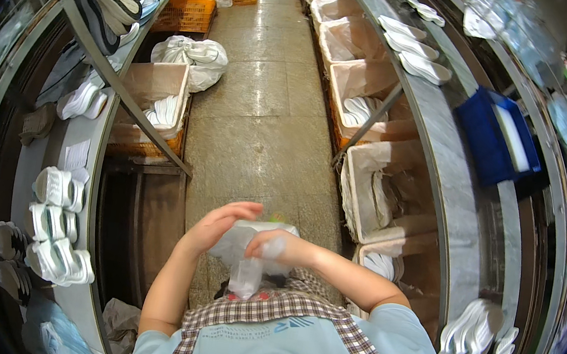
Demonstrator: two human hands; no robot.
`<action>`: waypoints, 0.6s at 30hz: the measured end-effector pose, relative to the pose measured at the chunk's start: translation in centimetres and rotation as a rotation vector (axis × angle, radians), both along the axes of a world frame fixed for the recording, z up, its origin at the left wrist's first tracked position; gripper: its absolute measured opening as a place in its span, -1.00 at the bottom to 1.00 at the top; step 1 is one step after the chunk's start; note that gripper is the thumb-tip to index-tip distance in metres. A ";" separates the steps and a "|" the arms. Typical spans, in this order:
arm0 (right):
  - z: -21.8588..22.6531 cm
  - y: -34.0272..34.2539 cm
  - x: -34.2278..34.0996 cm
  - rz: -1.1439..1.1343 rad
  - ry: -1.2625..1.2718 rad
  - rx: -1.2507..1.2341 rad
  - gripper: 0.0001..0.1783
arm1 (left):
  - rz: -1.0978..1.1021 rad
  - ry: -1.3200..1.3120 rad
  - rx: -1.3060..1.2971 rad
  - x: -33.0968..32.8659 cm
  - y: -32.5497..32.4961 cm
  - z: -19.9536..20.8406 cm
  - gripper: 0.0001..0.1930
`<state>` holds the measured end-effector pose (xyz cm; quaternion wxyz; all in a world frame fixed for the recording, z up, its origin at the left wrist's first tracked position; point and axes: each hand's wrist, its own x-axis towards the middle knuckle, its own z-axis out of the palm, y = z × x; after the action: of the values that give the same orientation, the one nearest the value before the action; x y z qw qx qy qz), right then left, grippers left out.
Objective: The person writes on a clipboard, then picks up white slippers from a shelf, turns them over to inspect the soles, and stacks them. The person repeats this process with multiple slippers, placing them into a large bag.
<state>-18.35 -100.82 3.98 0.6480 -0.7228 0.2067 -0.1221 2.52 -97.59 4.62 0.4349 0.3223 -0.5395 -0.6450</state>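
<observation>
Left hand (221, 226) spread, right hand (289, 248) curled at translucent plastic (245, 278), grip indeterminable through blur, white soles (413, 47) along right-side tabletop (460, 206).

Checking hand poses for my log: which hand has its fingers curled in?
The right hand, its fingers curled in against the clear plastic; the left hand is open, fingers stretched out.

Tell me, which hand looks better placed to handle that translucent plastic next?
Probably the right hand: its fingers curl at the top of the translucent plastic, apparently gripping it, though motion blurs the details. The left hand is open and off to the side, apparently holding nothing.
</observation>
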 end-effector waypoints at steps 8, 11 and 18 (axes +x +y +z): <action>3.4 -18.8 2.1 -0.073 0.026 -0.199 -0.64 | -0.053 -0.188 0.297 1.4 -17.4 0.2 -0.73; 3.2 -24.1 2.4 -0.127 -0.018 -0.187 -0.64 | -0.025 -0.102 0.343 2.1 -22.3 0.8 -0.71; 2.6 -34.1 4.6 -0.383 -0.024 -0.389 -0.79 | 0.010 0.042 0.403 4.0 -33.2 0.6 -0.56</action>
<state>-13.79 -134.93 6.60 0.4644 -0.7801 0.3047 -0.2881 6.56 -130.77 5.27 0.3757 0.3920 -0.3887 -0.7444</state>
